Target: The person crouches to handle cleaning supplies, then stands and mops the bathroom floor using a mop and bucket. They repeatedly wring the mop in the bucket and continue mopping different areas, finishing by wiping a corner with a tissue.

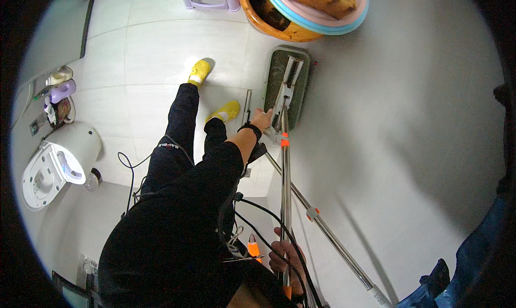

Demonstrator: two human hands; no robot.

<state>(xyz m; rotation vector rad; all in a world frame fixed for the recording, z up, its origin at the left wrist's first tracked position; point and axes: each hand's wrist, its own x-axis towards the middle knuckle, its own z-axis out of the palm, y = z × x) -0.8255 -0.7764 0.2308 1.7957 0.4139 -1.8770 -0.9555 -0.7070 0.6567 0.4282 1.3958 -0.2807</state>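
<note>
My right hand (288,257) is closed around the lower-picture end of a mop's shiny metal pole (286,179). Black cables cross in front of its fingers. The mop's white squeeze head (285,94) lies inside a dark green rectangular basin (305,94) of murky-looking content. My left hand (262,120), with a black band on its wrist, is at the basin's near left edge, beside the mop head. Its fingers are curled, but whether they grip a part of the mop cannot be told. A second telescopic metal pole (332,237) with a grey and orange clamp slants behind the first.
A wooden tub (252,9), stacked pink and blue basins (338,28) and a lilac stool (209,3) stand beyond. At left are a toilet (76,146) and several bottles (62,90). A pale wall (383,118) rises on the right. Black cables (131,166) hang near my legs.
</note>
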